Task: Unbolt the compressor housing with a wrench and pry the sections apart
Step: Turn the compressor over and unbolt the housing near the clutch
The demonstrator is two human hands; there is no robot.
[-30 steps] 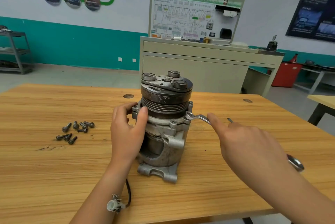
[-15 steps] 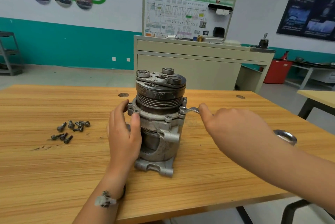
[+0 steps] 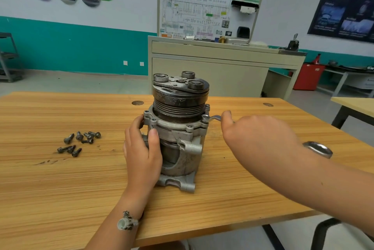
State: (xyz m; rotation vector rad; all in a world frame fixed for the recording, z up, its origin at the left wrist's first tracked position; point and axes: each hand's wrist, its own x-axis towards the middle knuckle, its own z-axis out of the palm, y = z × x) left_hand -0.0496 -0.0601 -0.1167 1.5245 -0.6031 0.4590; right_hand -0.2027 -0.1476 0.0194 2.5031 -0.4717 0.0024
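A grey metal compressor (image 3: 179,128) stands upright on the wooden table (image 3: 60,179), its black pulley on top. My left hand (image 3: 141,148) grips its left side just under the bolted flange, thumb across the front. A steel wrench (image 3: 212,117) sits with one end on a flange bolt at the right. My right hand (image 3: 257,138) grips the wrench's shaft, hiding most of it; the ring end (image 3: 317,148) sticks out behind my wrist.
Several loose bolts (image 3: 79,141) lie on the table to the left of the compressor. A beige training bench (image 3: 222,67) with a wiring board stands behind the table. Another table corner (image 3: 354,106) shows at the right. The table's near edge runs just below my forearms.
My right hand has slid along the wrench toward the compressor and swung the handle. My left hand has kept its grip on the housing. The camera view has shifted slightly.
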